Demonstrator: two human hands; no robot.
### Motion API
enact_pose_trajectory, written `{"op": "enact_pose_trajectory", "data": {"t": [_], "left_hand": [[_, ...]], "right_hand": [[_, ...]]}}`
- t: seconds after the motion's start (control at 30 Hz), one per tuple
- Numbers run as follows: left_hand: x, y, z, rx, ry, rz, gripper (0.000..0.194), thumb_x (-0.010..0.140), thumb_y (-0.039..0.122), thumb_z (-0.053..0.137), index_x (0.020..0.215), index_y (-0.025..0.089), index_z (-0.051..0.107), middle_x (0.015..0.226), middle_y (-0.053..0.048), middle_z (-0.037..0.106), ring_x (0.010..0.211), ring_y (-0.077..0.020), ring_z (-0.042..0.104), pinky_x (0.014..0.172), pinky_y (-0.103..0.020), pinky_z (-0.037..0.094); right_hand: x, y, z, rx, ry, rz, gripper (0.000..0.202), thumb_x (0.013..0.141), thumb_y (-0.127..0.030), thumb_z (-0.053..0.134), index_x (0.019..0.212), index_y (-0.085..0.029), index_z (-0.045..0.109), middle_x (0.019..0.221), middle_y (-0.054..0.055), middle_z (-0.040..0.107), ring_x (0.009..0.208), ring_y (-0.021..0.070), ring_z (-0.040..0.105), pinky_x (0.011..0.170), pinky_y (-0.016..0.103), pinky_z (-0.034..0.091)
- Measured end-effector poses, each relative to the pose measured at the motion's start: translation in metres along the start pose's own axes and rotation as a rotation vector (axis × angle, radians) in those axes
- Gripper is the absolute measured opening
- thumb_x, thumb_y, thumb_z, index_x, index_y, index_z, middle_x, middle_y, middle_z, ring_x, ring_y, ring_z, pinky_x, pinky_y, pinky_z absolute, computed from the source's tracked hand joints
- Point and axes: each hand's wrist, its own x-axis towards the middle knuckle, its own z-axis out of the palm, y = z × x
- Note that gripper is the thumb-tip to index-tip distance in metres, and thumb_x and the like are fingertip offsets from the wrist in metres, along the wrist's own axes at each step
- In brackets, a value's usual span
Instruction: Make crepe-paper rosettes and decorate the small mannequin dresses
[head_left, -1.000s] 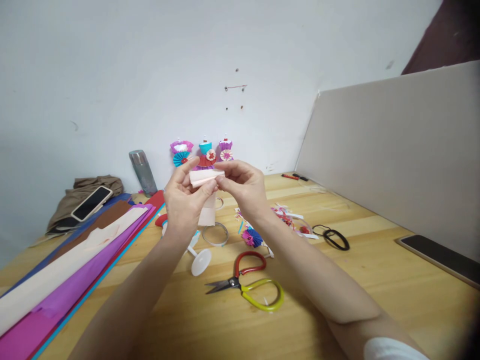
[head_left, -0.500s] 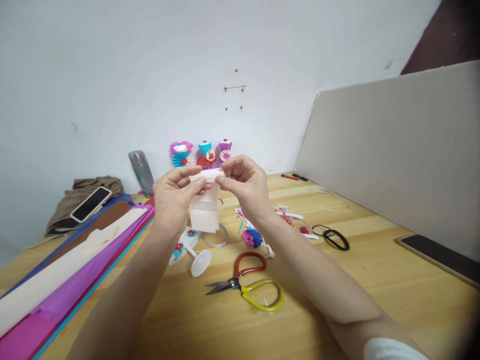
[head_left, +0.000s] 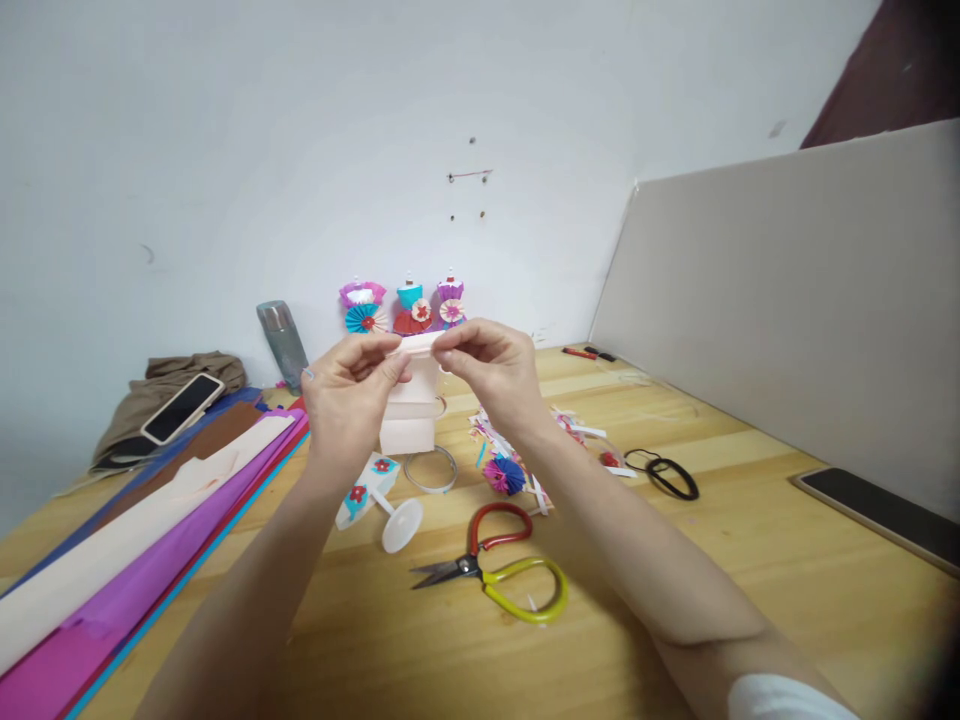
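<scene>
A strip of pale pink paper [head_left: 409,420] hangs between my hands above the table, with crosswise creases down its length and a narrow folded band at its top. My left hand [head_left: 349,390] pinches the left end of that band between thumb and fingers. At the right end, my right hand [head_left: 491,375] grips it the same way. Below the strip lie a roll of tape [head_left: 454,476] and a white stand with a round base [head_left: 403,526]. Scissors [head_left: 469,567] with one red and one yellow handle rest nearer to me.
Coloured paper sheets [head_left: 150,540] are stacked at left, beside a phone [head_left: 182,409] on brown cloth. A bottle [head_left: 283,345] and small paper-dressed figures [head_left: 410,297] stand by the wall. Paper scraps [head_left: 540,480], a black band [head_left: 673,479] and another phone [head_left: 885,515] lie at right.
My fingers have shifted slightly along the folded top band. The hanging end of the strip has risen a little, showing more of the tape roll.
</scene>
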Motion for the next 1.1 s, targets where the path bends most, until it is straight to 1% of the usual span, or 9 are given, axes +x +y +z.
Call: {"op": "enact_pose_trajectory", "data": {"t": [0.13, 0.27, 0.4, 0.57, 0.67, 0.73, 0.8, 0.97, 1.1], "left_hand": [[-0.001, -0.003, -0.004, 0.141, -0.029, 0.081, 0.008, 0.076, 0.023, 0.074, 0.084, 0.022, 0.077, 0.076, -0.001, 0.073, 0.064, -0.0132, 0.066, 0.064, -0.025, 0.054], [0.0, -0.003, -0.007, 0.31, -0.068, 0.22, 0.009, 0.082, 0.022, 0.07, 0.088, 0.022, 0.077, 0.077, 0.0, 0.072, 0.067, -0.0129, 0.066, 0.069, -0.026, 0.053], [0.0, -0.002, -0.008, 0.417, -0.079, 0.379, 0.01, 0.083, 0.015, 0.068, 0.088, 0.02, 0.075, 0.081, -0.001, 0.074, 0.076, -0.0132, 0.068, 0.075, -0.025, 0.054], [0.0, -0.004, -0.008, 0.505, -0.057, 0.501, 0.012, 0.085, 0.012, 0.065, 0.089, 0.02, 0.074, 0.083, 0.0, 0.075, 0.076, -0.0131, 0.069, 0.074, -0.026, 0.054], [0.0, -0.006, -0.007, 0.514, -0.038, 0.515, 0.011, 0.085, 0.014, 0.065, 0.088, 0.02, 0.074, 0.077, 0.001, 0.073, 0.069, -0.0125, 0.067, 0.069, -0.025, 0.054], [-0.001, -0.007, -0.006, 0.5, -0.02, 0.497, 0.01, 0.085, 0.015, 0.065, 0.087, 0.02, 0.074, 0.071, 0.001, 0.07, 0.065, -0.0124, 0.066, 0.066, -0.025, 0.052], [-0.001, -0.008, -0.006, 0.496, -0.009, 0.481, 0.01, 0.086, 0.017, 0.064, 0.086, 0.021, 0.073, 0.071, 0.001, 0.07, 0.064, -0.0131, 0.066, 0.065, -0.025, 0.051], [-0.002, -0.012, -0.008, 0.579, 0.006, 0.465, 0.008, 0.087, 0.021, 0.063, 0.086, 0.021, 0.071, 0.079, 0.0, 0.071, 0.072, -0.0158, 0.067, 0.071, -0.027, 0.051], [-0.001, -0.018, -0.008, 0.561, 0.018, 0.392, 0.005, 0.086, 0.023, 0.064, 0.083, 0.021, 0.068, 0.074, 0.001, 0.069, 0.066, -0.0146, 0.066, 0.065, -0.026, 0.05]], "right_hand": [[0.0, 0.002, -0.001, -0.061, -0.012, -0.016, 0.008, 0.071, -0.022, 0.071, 0.078, -0.021, 0.073, 0.072, -0.001, 0.069, 0.063, 0.0112, 0.059, 0.061, 0.027, 0.049], [0.0, 0.004, -0.002, -0.127, -0.004, -0.086, 0.009, 0.076, -0.021, 0.069, 0.083, -0.021, 0.074, 0.08, 0.001, 0.07, 0.067, 0.0119, 0.062, 0.062, 0.027, 0.05], [-0.001, 0.006, -0.003, -0.284, 0.019, -0.239, 0.011, 0.081, -0.017, 0.065, 0.086, -0.021, 0.074, 0.085, 0.002, 0.07, 0.075, 0.0131, 0.064, 0.068, 0.028, 0.051], [-0.002, 0.007, -0.004, -0.479, 0.03, -0.431, 0.012, 0.085, -0.015, 0.061, 0.086, -0.021, 0.072, 0.082, 0.002, 0.069, 0.074, 0.0133, 0.062, 0.069, 0.029, 0.051], [-0.003, 0.007, -0.003, -0.537, 0.036, -0.49, 0.012, 0.087, -0.014, 0.06, 0.086, -0.021, 0.07, 0.081, 0.001, 0.067, 0.073, 0.0129, 0.061, 0.067, 0.028, 0.05], [-0.004, 0.007, -0.002, -0.56, 0.041, -0.5, 0.012, 0.087, -0.014, 0.06, 0.086, -0.021, 0.069, 0.081, 0.001, 0.067, 0.073, 0.013, 0.061, 0.067, 0.028, 0.049], [-0.006, 0.006, -0.001, -0.57, 0.054, -0.491, 0.012, 0.087, -0.014, 0.059, 0.085, -0.02, 0.068, 0.081, 0.001, 0.067, 0.073, 0.0132, 0.061, 0.066, 0.028, 0.049], [-0.008, 0.005, 0.002, -0.556, 0.072, -0.413, 0.009, 0.085, -0.013, 0.059, 0.08, -0.018, 0.065, 0.075, 0.001, 0.064, 0.066, 0.012, 0.058, 0.062, 0.027, 0.046], [-0.007, 0.004, 0.003, -0.509, 0.065, -0.292, 0.009, 0.084, -0.018, 0.06, 0.075, -0.018, 0.061, 0.066, -0.002, 0.062, 0.056, 0.01, 0.053, 0.059, 0.026, 0.044]]}}
